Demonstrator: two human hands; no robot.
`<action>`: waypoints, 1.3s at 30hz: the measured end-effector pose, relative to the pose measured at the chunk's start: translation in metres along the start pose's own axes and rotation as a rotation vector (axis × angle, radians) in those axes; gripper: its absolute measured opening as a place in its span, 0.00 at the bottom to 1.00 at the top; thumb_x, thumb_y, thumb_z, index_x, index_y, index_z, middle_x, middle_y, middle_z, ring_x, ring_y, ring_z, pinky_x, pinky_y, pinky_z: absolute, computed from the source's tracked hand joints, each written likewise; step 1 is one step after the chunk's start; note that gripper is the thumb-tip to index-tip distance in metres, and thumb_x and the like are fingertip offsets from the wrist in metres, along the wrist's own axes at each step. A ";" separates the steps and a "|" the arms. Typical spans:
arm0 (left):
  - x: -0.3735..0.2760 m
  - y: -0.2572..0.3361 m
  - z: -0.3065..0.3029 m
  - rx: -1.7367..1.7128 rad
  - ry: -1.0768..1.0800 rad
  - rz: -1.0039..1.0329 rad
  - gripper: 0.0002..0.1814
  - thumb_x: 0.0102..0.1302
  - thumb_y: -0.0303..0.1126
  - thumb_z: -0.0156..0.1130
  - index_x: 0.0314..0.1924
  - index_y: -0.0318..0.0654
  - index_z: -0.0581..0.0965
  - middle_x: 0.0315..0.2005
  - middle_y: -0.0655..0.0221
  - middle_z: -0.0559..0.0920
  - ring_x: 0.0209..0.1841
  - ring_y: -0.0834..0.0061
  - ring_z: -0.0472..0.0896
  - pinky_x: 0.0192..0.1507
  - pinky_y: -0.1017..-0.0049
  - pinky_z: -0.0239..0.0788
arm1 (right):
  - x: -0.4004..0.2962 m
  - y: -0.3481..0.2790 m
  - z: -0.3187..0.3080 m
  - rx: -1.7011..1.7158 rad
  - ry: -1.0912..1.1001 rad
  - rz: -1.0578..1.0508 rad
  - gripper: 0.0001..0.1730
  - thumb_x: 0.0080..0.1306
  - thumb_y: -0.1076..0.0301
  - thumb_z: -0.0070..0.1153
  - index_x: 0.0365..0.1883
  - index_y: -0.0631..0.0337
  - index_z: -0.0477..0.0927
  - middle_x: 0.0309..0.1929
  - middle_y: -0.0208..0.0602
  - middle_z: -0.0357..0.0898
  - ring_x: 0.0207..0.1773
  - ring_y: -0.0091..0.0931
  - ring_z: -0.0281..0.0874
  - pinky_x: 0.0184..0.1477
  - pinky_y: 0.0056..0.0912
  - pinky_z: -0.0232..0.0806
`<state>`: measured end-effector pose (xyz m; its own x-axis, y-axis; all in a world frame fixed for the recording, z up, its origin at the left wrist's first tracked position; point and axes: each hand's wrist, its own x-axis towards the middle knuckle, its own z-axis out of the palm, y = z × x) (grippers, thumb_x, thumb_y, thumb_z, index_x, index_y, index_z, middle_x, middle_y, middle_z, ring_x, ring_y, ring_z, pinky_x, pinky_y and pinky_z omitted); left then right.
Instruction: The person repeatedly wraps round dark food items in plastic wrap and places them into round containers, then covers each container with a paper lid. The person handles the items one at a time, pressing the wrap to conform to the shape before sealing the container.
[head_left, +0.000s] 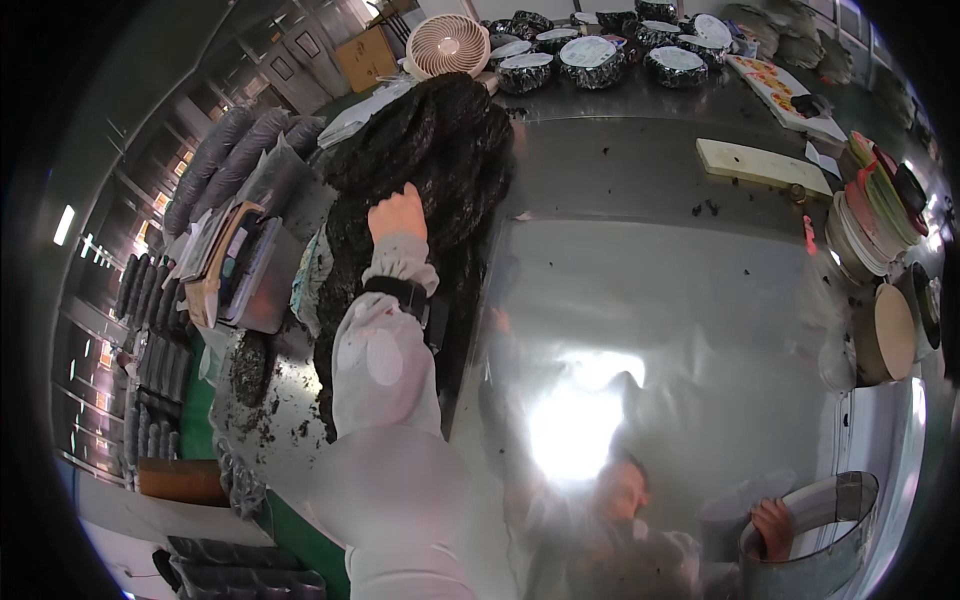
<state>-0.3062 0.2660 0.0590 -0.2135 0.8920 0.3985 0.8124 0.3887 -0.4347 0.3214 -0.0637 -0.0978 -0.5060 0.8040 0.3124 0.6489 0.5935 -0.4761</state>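
Observation:
My left hand (399, 213) reaches forward and rests on a tall heap of dark, moist-looking leafy material (457, 150). Its back faces me and the fingers are curled, so whether they hold any of the material is hidden. At the lower right, my right hand (772, 528) grips the rim of an open metal cylinder (810, 574), with fingers showing inside its wall. Between the hands lies a shiny, sheet-covered tabletop (660, 292), which reflects a bright light and a person.
Round foil-like wrapped bundles (592, 61) and a fan (448, 46) stand at the back. Stacked bowls (862, 232), a round container (885, 334) and a pale board (761, 166) sit at right. Left are a plastic bin of papers (255, 285) and filled plastic bags (217, 165).

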 end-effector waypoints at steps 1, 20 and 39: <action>-0.007 -0.003 -0.003 -0.010 0.006 -0.002 0.31 0.50 0.32 0.67 0.56 0.43 0.71 0.35 0.63 0.81 0.37 0.64 0.81 0.37 0.67 0.75 | 0.012 -0.008 -0.002 -0.012 0.028 -0.026 0.27 0.65 0.47 0.41 0.40 0.66 0.74 0.43 0.46 0.78 0.49 0.42 0.75 0.58 0.52 0.59; -0.254 -0.079 -0.144 -0.243 0.122 0.126 0.39 0.50 0.36 0.69 0.61 0.36 0.63 0.62 0.56 0.64 0.62 0.54 0.63 0.59 0.62 0.59 | -0.004 0.028 0.015 0.101 -0.164 -0.112 0.33 0.65 0.47 0.47 0.59 0.61 0.57 0.60 0.39 0.61 0.63 0.33 0.59 0.64 0.41 0.54; -0.470 0.072 -0.123 -1.312 -0.505 0.985 0.11 0.49 0.36 0.68 0.29 0.45 0.74 0.51 0.71 0.73 0.53 0.64 0.67 0.55 0.63 0.56 | 0.026 -0.131 -0.145 1.470 0.388 0.323 0.19 0.65 0.69 0.51 0.52 0.71 0.69 0.50 0.40 0.76 0.49 0.29 0.75 0.53 0.30 0.66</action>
<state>-0.0805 -0.1537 -0.0600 0.6731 0.7393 0.0204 0.5439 -0.5135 0.6637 0.3054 -0.1150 0.0925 -0.1358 0.9838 0.1166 -0.5278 0.0278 -0.8489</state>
